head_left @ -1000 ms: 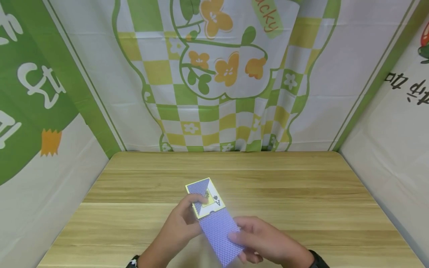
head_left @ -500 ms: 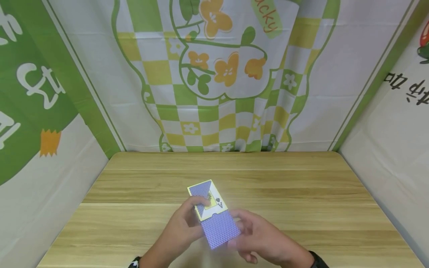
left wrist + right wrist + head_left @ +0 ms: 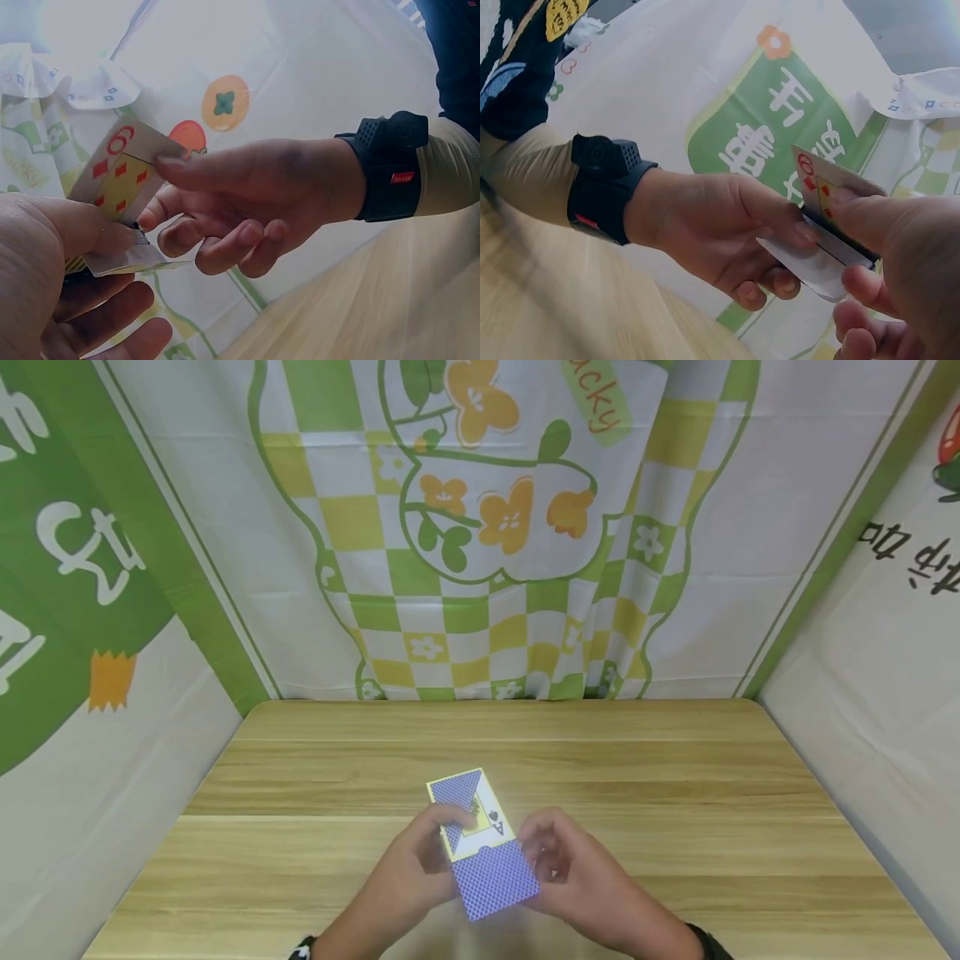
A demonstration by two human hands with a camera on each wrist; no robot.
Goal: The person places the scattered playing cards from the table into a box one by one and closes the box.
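Note:
A playing card box with an ace of spades design lies in my left hand, index finger across its top. A deck of blue-backed playing cards sticks out of the box's near end, roughly half its length showing. My right hand pinches the deck at its right edge. From the right wrist view, the right thumb lies on a card face with red diamonds. The box's pale flap juts out beneath the cards by the left fingers. The deck's inner part is hidden inside the box.
Both hands are above a wooden table. A printed curtain hangs behind its far edge, with fabric walls on the left and right. Dark bands with small cameras sit on both wrists.
The cards have slid further into the box, so less of them shows. The box has shifted slightly right and nearer. My right hand has moved up along the deck's edge.

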